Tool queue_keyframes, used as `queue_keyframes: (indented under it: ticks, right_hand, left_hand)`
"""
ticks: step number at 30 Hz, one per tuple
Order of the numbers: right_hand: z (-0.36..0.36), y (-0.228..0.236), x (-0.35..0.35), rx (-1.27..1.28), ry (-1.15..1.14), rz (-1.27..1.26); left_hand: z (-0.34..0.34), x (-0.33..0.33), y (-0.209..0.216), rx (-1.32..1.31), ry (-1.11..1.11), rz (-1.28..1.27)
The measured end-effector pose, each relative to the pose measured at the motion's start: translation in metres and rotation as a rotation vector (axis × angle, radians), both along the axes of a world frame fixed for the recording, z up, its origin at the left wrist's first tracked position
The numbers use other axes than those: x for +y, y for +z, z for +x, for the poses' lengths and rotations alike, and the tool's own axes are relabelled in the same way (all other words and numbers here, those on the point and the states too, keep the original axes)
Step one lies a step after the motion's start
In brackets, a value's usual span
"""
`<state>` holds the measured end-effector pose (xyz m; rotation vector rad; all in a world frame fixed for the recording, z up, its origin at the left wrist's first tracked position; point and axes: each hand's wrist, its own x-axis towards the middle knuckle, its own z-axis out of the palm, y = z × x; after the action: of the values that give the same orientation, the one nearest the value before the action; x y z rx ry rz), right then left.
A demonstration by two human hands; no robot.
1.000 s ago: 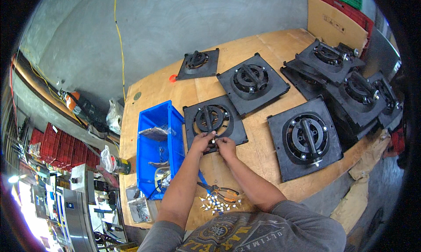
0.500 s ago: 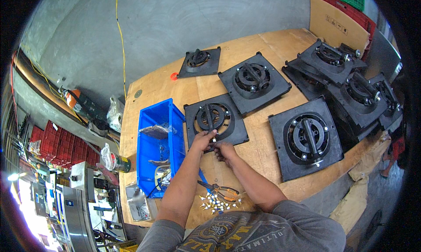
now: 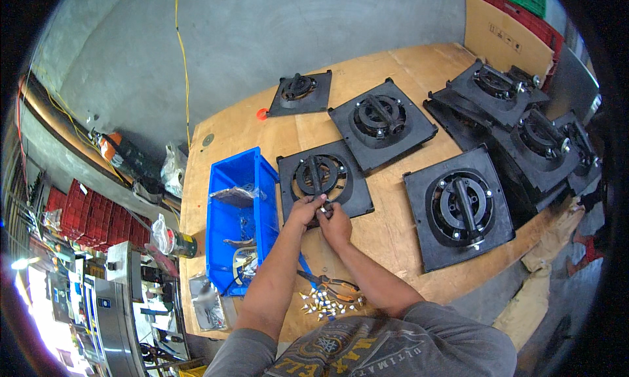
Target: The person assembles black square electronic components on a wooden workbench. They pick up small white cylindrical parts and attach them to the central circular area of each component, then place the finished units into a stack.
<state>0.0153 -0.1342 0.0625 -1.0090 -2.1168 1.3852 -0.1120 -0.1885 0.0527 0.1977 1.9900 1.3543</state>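
Probably a workshop: plywood bench [image 3: 406, 69], black fan plates [image 3: 458, 210], blue parts bin [image 3: 223, 180], concrete wall.

A plywood worktop [image 3: 400, 239] carries square black plates with round centre fittings: one at centre [image 3: 323, 179], others toward 1 to 3 o'clock [image 3: 382, 122]. A blue bin [image 3: 237, 219] lies at 9 o'clock, orange-handled pliers [image 3: 334, 286] and small loose connectors [image 3: 322, 305] at 6 o'clock.

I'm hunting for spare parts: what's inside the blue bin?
The blue bin holds a clear plastic bag near its far end and loose wires and small parts toward the near end. Whatever lies beneath them is covered.
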Motion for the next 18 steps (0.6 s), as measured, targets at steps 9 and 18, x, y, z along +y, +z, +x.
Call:
queue_keyframes:
  ticks: [9,18]
  right_hand:
    - [-0.032,-0.049,-0.007,0.545,0.021,-1.150]
    - [-0.002,-0.032,-0.036,0.242,-0.124,-1.047]
  left_hand:
    - [0.007,0.005,0.034,0.011,-0.124,-0.074]
    - [-0.017,0.005,0.024,-0.080,-0.299,-0.121]
